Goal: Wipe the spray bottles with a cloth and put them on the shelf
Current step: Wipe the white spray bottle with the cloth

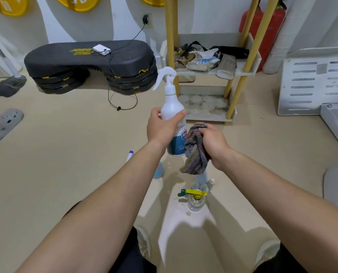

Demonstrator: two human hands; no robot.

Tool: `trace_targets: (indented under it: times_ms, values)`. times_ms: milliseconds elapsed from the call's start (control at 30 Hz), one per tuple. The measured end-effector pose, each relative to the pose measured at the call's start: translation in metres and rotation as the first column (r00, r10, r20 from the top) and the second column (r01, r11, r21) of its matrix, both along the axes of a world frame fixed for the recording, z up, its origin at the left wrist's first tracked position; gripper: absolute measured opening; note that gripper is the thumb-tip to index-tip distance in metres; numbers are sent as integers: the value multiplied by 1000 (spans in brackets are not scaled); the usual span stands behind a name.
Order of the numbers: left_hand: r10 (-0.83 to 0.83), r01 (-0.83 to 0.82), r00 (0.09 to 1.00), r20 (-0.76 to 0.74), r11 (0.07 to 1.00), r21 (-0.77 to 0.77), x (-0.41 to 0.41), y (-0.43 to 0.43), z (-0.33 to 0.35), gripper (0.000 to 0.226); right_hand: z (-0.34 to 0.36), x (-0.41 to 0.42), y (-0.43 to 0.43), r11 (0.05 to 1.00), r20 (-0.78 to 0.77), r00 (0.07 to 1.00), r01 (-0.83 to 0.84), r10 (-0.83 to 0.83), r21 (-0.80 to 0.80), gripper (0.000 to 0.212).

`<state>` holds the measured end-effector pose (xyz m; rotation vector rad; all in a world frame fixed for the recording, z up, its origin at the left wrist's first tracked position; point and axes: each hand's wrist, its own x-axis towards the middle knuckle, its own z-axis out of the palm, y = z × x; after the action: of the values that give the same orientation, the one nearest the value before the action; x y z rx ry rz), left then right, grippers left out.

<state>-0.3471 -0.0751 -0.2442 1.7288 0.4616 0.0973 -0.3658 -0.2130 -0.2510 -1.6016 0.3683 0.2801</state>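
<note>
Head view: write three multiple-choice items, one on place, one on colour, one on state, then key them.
1. The yellow-trigger bottle is: A) in the left hand B) on the floor C) in the right hand
2. The trigger of the held spray bottle is: A) red B) black C) white
3. The right hand: A) grips the cloth B) is open, empty C) presses the floor
Key: B, it stands on the floor; C, its white head rises above the left hand; A, fingers curl round the cloth.

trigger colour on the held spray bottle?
White trigger, matching the bottle's white upper body; head view.
</note>
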Motion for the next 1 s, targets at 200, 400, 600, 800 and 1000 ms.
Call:
trace_targets:
  times_ms: [200, 400, 600, 800, 1000]
  values:
    - [-34, 78, 986, -161, 958, 275, -29, 15, -24, 51, -39, -5, 30, 999, -140, 990, -21, 27, 48, 35]
    - [127, -88, 973, -193, 976, 199, -77, 48, -87, 48, -102, -24, 81, 998, -324, 944, -50, 59, 36, 20]
    - [137, -133, 931, -339, 990, 35, -97, 65, -166, 36, -164, -55, 111, 997, -439, 896, -72, 69, 8, 14]
    - [222, -248, 891, -397, 969, -14, -90, 78, -232, 36, -264, -49, 131, 992, -475, 871, -103, 124, 70, 41]
    - [295, -342, 833, -468, 939, -17, -73, 96, -268, 44, -255, -39, 152, 988, -408, 901, -156, 147, 10, 17]
